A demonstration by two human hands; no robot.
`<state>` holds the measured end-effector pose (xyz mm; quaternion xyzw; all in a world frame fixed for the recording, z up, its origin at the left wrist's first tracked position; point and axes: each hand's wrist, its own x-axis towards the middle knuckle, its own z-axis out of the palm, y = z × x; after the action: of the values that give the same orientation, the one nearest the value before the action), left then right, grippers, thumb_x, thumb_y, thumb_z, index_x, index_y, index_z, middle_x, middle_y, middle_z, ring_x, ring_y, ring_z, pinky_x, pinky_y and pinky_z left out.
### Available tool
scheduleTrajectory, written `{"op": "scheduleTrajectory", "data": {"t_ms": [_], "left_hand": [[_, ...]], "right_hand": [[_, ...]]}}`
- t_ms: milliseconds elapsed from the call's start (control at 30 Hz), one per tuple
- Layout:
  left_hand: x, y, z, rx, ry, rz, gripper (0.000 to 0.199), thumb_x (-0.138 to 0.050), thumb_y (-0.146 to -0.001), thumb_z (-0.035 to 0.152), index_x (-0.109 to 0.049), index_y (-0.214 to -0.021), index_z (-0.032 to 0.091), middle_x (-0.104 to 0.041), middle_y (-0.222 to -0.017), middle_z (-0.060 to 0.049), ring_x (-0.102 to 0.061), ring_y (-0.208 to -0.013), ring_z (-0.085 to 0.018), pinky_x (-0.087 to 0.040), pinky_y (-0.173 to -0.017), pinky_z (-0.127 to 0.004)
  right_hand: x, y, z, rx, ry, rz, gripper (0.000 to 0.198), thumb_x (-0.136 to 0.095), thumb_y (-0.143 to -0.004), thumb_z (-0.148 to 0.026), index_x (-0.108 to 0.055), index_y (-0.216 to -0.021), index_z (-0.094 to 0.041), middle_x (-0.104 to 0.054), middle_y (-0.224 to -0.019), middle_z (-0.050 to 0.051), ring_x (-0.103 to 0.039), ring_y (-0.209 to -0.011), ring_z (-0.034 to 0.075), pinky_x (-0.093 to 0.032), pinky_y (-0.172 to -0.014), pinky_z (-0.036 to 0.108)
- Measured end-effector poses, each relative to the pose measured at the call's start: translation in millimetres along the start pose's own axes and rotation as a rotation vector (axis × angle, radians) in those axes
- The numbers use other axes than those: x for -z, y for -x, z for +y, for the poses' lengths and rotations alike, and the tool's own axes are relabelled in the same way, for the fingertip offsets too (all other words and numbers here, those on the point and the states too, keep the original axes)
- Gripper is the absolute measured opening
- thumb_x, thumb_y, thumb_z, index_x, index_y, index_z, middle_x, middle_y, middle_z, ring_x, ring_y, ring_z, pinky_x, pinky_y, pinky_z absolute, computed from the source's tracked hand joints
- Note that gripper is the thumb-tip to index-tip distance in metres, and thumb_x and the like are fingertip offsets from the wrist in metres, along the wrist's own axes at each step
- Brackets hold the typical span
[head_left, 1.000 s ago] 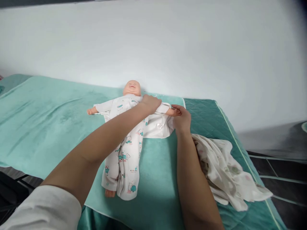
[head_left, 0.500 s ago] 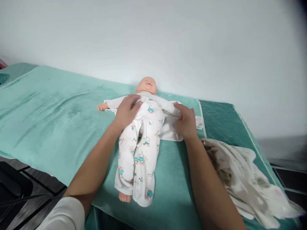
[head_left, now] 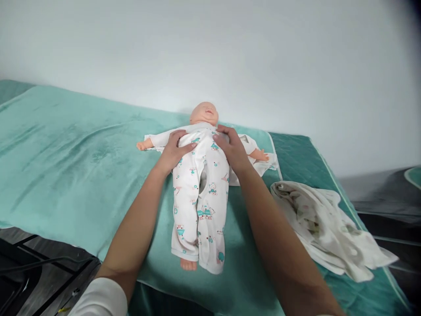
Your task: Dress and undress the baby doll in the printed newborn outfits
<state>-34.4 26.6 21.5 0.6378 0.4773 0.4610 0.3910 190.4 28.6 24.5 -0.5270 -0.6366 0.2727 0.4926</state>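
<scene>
A baby doll (head_left: 204,115) lies on its back, head toward the wall. It wears a white long-sleeved top (head_left: 163,137) and white printed split-crotch trousers (head_left: 210,193) pulled high up its chest. My left hand (head_left: 176,152) grips the doll's side at chest height, thumb across the front. Opposite it, my right hand (head_left: 234,148) holds the other side near the shoulder, thumb on the printed cloth. Both doll hands stick out of the sleeves, and one foot (head_left: 188,264) shows below a trouser leg. The other foot is hidden.
A light green cover (head_left: 82,145) lies over a darker quilted bed pad (head_left: 292,153). Crumpled pale cloth (head_left: 329,228) lies at the right edge. The white wall (head_left: 210,52) rises behind. A black object (head_left: 16,272) stands at lower left.
My right hand has moved from the doll's sleeve to its chest, and that doll hand now shows. The doll has shifted slightly right on the cover, and the view has moved a little.
</scene>
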Motion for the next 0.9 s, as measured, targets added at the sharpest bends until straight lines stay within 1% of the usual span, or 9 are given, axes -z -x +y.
{"op": "scheduleTrajectory", "data": {"t_ms": [67,167,267,400,500,633,700,800,900], "left_hand": [[-1,1,-1,-0.010,-0.034,0.018,0.040,-0.073,-0.086,0.033,-0.056,-0.120,0.022,-0.052,-0.146,-0.010,-0.052,-0.138,-0.022,-0.041,-0.118,-0.033],[-5,2,2,-0.129,-0.140,0.080,0.022,-0.074,-0.085,0.027,-0.056,-0.096,0.022,-0.056,-0.133,-0.008,-0.054,-0.129,-0.021,-0.044,-0.111,-0.033],[-8,4,6,-0.252,-0.217,0.128,0.024,-0.073,-0.084,0.019,-0.050,-0.080,0.023,-0.061,-0.105,-0.003,-0.057,-0.106,-0.019,-0.047,-0.098,-0.034],[-9,6,5,-0.242,-0.262,0.185,0.026,-0.073,-0.079,0.013,-0.049,-0.076,0.023,-0.056,-0.079,0.001,-0.051,-0.081,-0.018,-0.043,-0.079,-0.033],[-9,7,2,-0.227,-0.297,0.237,0.024,-0.073,-0.077,0.012,-0.050,-0.075,0.022,-0.056,-0.077,0.002,-0.050,-0.078,-0.018,-0.041,-0.077,-0.033],[-8,7,-1,-0.227,-0.342,0.292,0.022,-0.070,-0.073,0.009,-0.053,-0.076,0.022,-0.058,-0.077,0.002,-0.052,-0.080,-0.019,-0.040,-0.078,-0.034],[-8,8,-2,-0.232,-0.353,0.312,0.020,-0.066,-0.072,0.008,-0.053,-0.075,0.022,-0.057,-0.077,0.002,-0.053,-0.080,-0.019,-0.040,-0.078,-0.034],[-9,9,-3,-0.228,-0.350,0.355,0.018,-0.062,-0.070,0.008,-0.053,-0.075,0.022,-0.057,-0.076,0.002,-0.053,-0.078,-0.019,-0.040,-0.077,-0.033],[-9,8,-2,-0.219,-0.366,0.382,0.018,-0.060,-0.069,0.008,-0.055,-0.078,0.023,-0.060,-0.078,0.002,-0.054,-0.079,-0.019,-0.041,-0.078,-0.034]], "right_hand": [[-5,-5,-5,0.014,0.013,-0.028,0.042,-0.070,-0.087,-0.053,-0.060,-0.115,-0.024,-0.060,-0.146,0.006,-0.052,-0.138,0.025,-0.036,-0.121,0.047],[-4,-3,-9,0.053,0.044,-0.058,0.038,-0.071,-0.086,-0.055,-0.059,-0.104,-0.024,-0.059,-0.146,0.006,-0.050,-0.139,0.027,-0.032,-0.122,0.049],[2,6,-11,0.131,0.061,-0.074,0.038,-0.070,-0.088,-0.060,-0.056,-0.091,-0.024,-0.055,-0.148,0.007,-0.046,-0.141,0.028,-0.030,-0.123,0.050],[10,23,-13,0.188,0.071,-0.128,0.040,-0.067,-0.091,-0.062,-0.058,-0.084,-0.024,-0.049,-0.150,0.007,-0.040,-0.144,0.030,-0.027,-0.125,0.053],[18,41,-11,0.182,0.035,-0.161,0.043,-0.066,-0.092,-0.065,-0.058,-0.080,-0.024,-0.049,-0.149,0.006,-0.041,-0.142,0.031,-0.029,-0.124,0.055],[31,70,-6,0.175,-0.002,-0.086,0.041,-0.070,-0.090,-0.063,-0.062,-0.078,-0.024,-0.048,-0.146,0.006,-0.042,-0.140,0.032,-0.031,-0.123,0.055],[34,81,-6,0.172,-0.011,-0.047,0.037,-0.073,-0.088,-0.060,-0.065,-0.080,-0.025,-0.053,-0.134,0.007,-0.048,-0.131,0.030,-0.035,-0.119,0.052],[30,87,-8,0.152,-0.049,-0.064,0.033,-0.076,-0.087,-0.055,-0.067,-0.081,-0.024,-0.058,-0.110,0.006,-0.057,-0.110,0.025,-0.045,-0.105,0.046],[22,81,-8,0.156,-0.068,-0.066,0.033,-0.073,-0.091,-0.052,-0.064,-0.078,-0.023,-0.056,-0.095,0.003,-0.058,-0.092,0.021,-0.048,-0.089,0.040]]}}
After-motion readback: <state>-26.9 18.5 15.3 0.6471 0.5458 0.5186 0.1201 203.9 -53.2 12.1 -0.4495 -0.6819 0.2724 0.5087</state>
